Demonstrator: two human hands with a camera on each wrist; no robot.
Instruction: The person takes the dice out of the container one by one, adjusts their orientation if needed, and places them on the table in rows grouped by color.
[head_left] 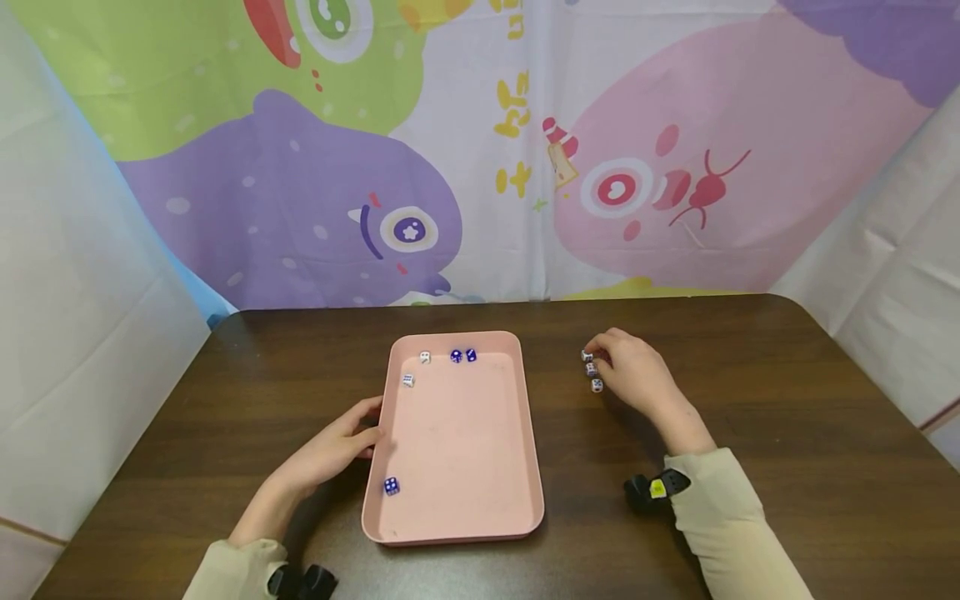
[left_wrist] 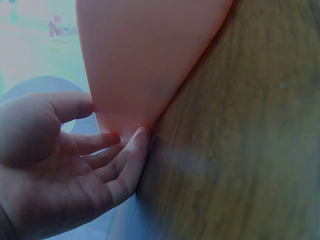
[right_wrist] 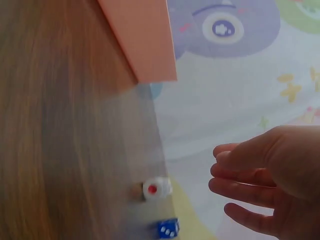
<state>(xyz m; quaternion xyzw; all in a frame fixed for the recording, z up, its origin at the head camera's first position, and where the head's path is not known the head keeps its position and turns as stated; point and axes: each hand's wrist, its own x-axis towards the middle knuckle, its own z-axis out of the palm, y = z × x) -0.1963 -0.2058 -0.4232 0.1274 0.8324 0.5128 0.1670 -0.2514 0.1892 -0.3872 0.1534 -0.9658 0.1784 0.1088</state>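
In the head view, a pink tray (head_left: 465,450) lies on the table with blue and white dice in it. My left hand (head_left: 330,454) grips its left side. In the left wrist view the thumb meets the rim and the fingertips press the outer wall. Right of the tray, my right hand (head_left: 633,375) hovers with loosely bent fingers beside a short row of three small dice (head_left: 591,369). The right wrist view has a white die (right_wrist: 156,189) with a red pip and a blue die (right_wrist: 168,228); no die shows between the fingers there.
Inside the tray, two white dice (head_left: 425,357) and two blue dice (head_left: 471,355) lie towards the far end. Another blue die (head_left: 391,486) is near the left wall. A cartoon-printed curtain (head_left: 480,167) hangs behind the brown table (head_left: 570,500).
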